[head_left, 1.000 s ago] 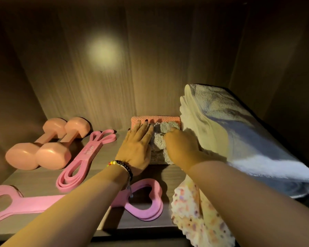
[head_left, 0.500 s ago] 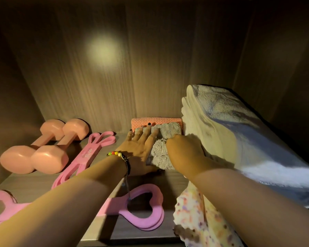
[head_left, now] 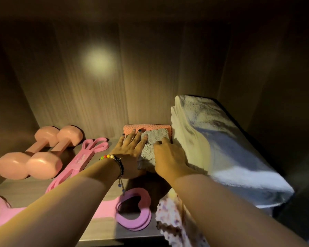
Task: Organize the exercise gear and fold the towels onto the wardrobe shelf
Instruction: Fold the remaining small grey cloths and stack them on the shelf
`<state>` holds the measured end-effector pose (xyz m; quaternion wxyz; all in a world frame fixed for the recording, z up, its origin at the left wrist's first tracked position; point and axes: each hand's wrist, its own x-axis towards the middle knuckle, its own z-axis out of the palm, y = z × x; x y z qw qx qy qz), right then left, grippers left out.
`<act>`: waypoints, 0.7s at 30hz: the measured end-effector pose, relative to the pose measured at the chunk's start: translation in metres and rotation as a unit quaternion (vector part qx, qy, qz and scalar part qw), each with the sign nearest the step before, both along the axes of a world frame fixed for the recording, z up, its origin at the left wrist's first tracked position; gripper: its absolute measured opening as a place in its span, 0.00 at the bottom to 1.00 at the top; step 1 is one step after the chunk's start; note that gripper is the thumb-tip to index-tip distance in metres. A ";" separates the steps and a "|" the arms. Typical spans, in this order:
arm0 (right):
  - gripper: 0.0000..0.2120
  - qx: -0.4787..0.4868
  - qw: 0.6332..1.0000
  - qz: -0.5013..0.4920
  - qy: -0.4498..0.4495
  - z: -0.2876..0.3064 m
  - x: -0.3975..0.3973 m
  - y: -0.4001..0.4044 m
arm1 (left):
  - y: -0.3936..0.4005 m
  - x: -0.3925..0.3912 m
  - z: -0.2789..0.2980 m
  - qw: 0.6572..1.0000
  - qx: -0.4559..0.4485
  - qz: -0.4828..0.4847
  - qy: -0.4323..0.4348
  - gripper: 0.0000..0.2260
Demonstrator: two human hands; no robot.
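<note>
Once slid back against orange towel point(head_left: 146, 128) — grey towel point(head_left: 151, 146) pressed by flat-fingered left hand point(head_left: 130, 148), curled right hand point(head_left: 169, 155) — placement near done.

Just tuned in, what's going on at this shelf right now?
A person is settling a small folded gray towel on the wardrobe shelf, against an orange towel at the back. The left hand lies flat on its left side; the right hand presses its right edge beside a big folded towel stack. Two pink dumbbells and pink resistance bands lie to the left.
</note>
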<state>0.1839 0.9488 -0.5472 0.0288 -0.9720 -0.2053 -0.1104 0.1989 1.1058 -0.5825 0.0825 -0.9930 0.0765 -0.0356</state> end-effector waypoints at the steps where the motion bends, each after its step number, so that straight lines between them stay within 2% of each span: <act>1: 0.21 0.011 1.000 -0.003 -0.017 0.001 -0.001 0.001 | 0.001 0.000 0.002 1.000 -0.007 0.006 0.004 0.48; 4: 0.25 0.082 0.994 0.004 -0.067 0.009 -0.005 -0.002 | 0.002 -0.001 0.006 1.000 -0.009 0.009 0.014 0.46; 7: 0.20 0.202 0.975 -0.009 -0.094 0.025 -0.013 -0.008 | 0.002 -0.005 0.009 1.000 -0.020 0.011 0.008 0.49; 11: 0.17 0.320 0.944 -0.053 -0.057 0.035 -0.024 -0.014 | 0.004 -0.019 0.019 0.999 -0.021 0.030 0.017 0.51; 15: 0.14 0.306 0.949 -0.073 -0.017 0.046 -0.038 -0.024 | 0.006 -0.044 0.037 1.000 -0.008 0.027 0.010 0.48; 18: 0.08 0.311 0.946 -0.080 0.042 0.061 -0.051 -0.030 | 0.012 -0.068 0.056 0.999 -0.033 0.032 0.001 0.44; 19: 0.05 0.343 0.933 -0.079 0.072 0.068 -0.058 -0.032 | 0.013 -0.078 0.062 0.998 -0.056 0.033 -0.009 0.43; 20: 0.04 0.401 0.906 -0.080 0.113 0.073 -0.064 -0.034 | 0.014 -0.089 0.069 0.996 -0.084 0.032 -0.023 0.42; 21: 0.05 0.472 0.862 -0.082 0.165 0.081 -0.074 -0.036 | 0.013 -0.099 0.074 0.993 -0.113 0.027 -0.039 0.40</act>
